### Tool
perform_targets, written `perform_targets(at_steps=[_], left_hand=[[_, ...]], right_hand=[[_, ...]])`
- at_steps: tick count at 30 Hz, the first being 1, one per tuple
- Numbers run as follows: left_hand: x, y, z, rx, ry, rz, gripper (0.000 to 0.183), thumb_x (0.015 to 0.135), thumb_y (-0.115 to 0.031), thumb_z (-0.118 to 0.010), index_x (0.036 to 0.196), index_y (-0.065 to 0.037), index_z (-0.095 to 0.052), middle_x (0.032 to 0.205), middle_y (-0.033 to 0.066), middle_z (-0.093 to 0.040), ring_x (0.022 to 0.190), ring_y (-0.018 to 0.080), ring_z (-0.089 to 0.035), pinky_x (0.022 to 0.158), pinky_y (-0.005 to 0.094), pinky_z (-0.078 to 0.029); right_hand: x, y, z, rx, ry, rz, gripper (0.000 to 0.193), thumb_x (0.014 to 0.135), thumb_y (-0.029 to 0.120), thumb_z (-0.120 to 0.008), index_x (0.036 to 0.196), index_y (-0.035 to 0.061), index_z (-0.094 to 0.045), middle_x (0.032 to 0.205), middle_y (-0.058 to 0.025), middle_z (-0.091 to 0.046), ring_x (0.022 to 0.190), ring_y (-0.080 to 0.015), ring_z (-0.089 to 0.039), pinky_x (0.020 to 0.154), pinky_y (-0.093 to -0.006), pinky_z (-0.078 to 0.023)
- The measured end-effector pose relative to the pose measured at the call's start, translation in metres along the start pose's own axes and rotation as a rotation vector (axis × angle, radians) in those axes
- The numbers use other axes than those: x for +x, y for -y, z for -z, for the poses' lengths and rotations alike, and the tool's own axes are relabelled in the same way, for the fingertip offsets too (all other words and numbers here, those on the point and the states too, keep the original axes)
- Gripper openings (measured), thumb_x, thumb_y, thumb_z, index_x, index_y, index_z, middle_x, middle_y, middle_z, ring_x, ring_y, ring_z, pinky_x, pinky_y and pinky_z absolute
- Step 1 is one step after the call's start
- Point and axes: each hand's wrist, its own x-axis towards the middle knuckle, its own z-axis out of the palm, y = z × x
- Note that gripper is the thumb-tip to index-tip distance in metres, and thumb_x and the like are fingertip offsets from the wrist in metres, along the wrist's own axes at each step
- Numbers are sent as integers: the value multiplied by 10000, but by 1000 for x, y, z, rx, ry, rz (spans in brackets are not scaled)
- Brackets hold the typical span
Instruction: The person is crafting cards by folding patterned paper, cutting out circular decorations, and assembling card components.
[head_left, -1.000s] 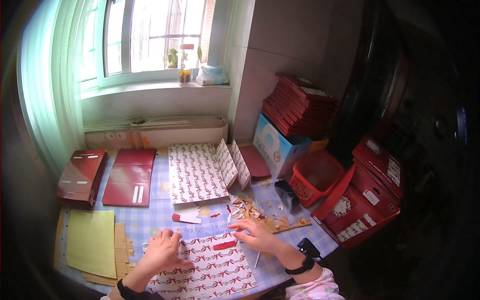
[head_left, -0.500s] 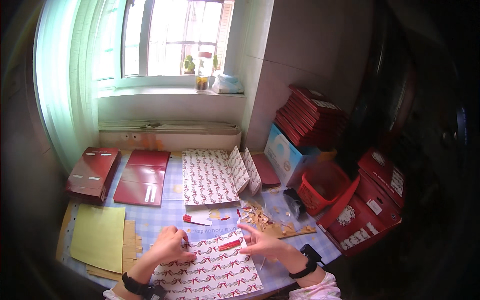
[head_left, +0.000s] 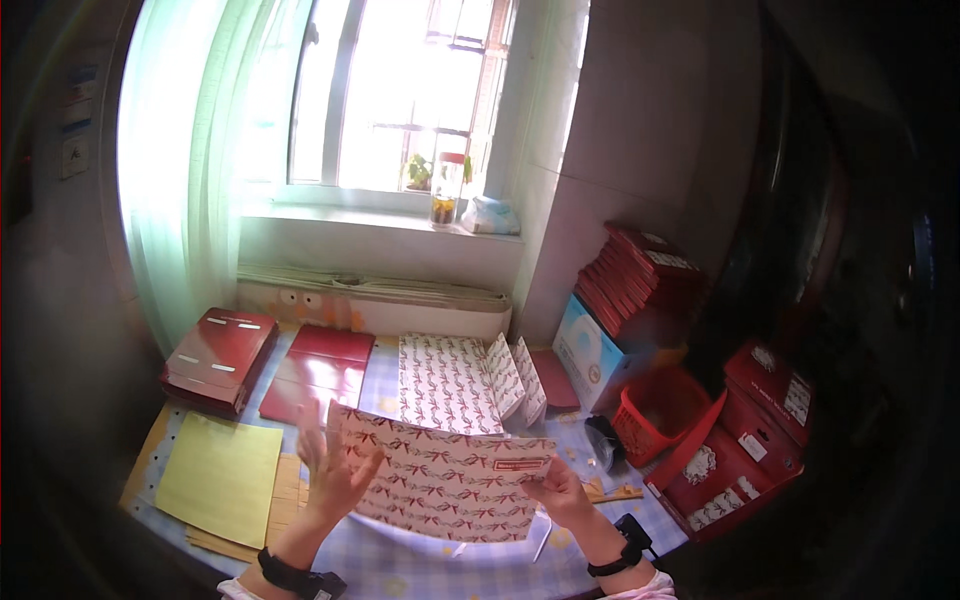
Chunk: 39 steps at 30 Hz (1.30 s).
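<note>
I hold a patterned white card sheet with red bows [head_left: 440,478] lifted above the table. My left hand [head_left: 328,472] supports its left edge with fingers spread behind it. Pinching the sheet's lower right corner is my right hand [head_left: 560,492], just below a small red label [head_left: 522,465] stuck on the sheet. A stack of the same patterned sheets [head_left: 445,382] lies on the table beyond, with folded patterned pieces [head_left: 518,375] leaning beside it.
Red folders [head_left: 318,370] and a stack of red boxes [head_left: 218,358] lie at the left, yellow paper [head_left: 222,478] in front of them. A red basket [head_left: 660,415], red boxes [head_left: 745,440] and a blue-white carton [head_left: 590,358] stand at the right. A jar [head_left: 447,190] is on the windowsill.
The patterned sheet was lying flat on the table under both hands; now both hands have lifted it up in front of me. The view has tilted upward.
</note>
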Motion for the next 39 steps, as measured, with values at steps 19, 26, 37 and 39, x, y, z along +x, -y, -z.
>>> perform_targets(at_steps=[19, 26, 37, 39], left_hand=[[0, 10, -1, -1523, 298, 284, 1012, 678, -225, -753, 1334, -52, -2, 1247, 126, -364, 1165, 211, -377, 959, 363, -345], [-3, 11, -12, -1584, 327, 307, 750, 708, -125, -716, 1265, -48, -220, 1177, 107, -452, 1077, 188, -468, 891, 352, -415], [-12, 15, -14, -1798, 465, 464, 322, 862, -141, -535, 1147, -10, -462, 1104, 108, -541, 1007, 192, -531, 843, 347, -452], [-11, 9, -14, -1760, 447, 493, 316, 897, -204, -476, 1138, 0, -473, 1102, 115, -543, 1005, 195, -534, 838, 347, -455]], right_hand=[[69, -11, -75, -260, -91, 393, 194, 858, -24, -484, 1052, -17, -472, 1024, -81, -566, 937, -108, -513, 775, -221, -417], [69, -20, -71, -202, -75, 368, 164, 860, -1, -493, 1022, -13, -473, 1005, -86, -568, 909, -109, -518, 764, -229, -421], [79, -24, -66, -51, -103, 218, 244, 835, 6, -544, 1061, -3, -453, 1000, -48, -554, 930, -86, -505, 798, -229, -411], [79, -27, -63, -124, -131, 247, 317, 834, 15, -549, 1122, 3, -418, 1062, -50, -511, 935, -93, -494, 802, -234, -411]])
